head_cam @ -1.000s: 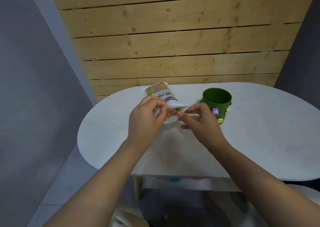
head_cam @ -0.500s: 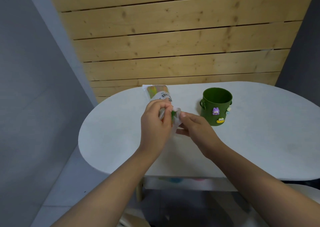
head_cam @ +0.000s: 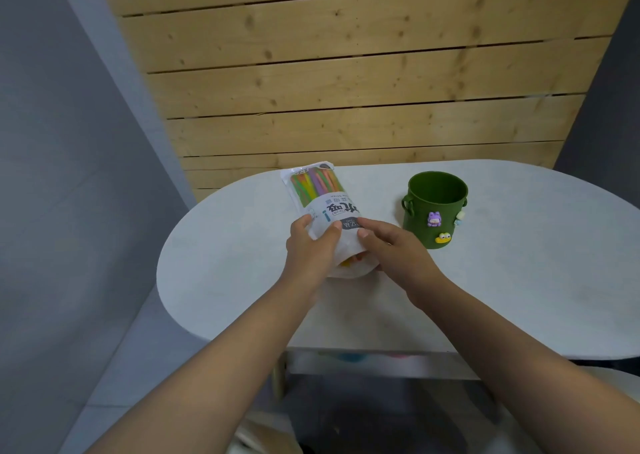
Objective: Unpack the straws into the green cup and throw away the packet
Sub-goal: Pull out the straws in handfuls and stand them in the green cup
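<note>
The packet (head_cam: 320, 207) is clasped at its near end by both hands (head_cam: 311, 249) (head_cam: 394, 251), each grip closed; straws (head_cam: 313, 183) could be spilled across the tabletop (head_cam: 519, 280) short of the green cup (head_cam: 434, 207).

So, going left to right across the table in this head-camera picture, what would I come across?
Left hand → straw packet, gripped at its near end by both hands → right hand → green cup, standing apart at the right. All sit over the white table.
</note>
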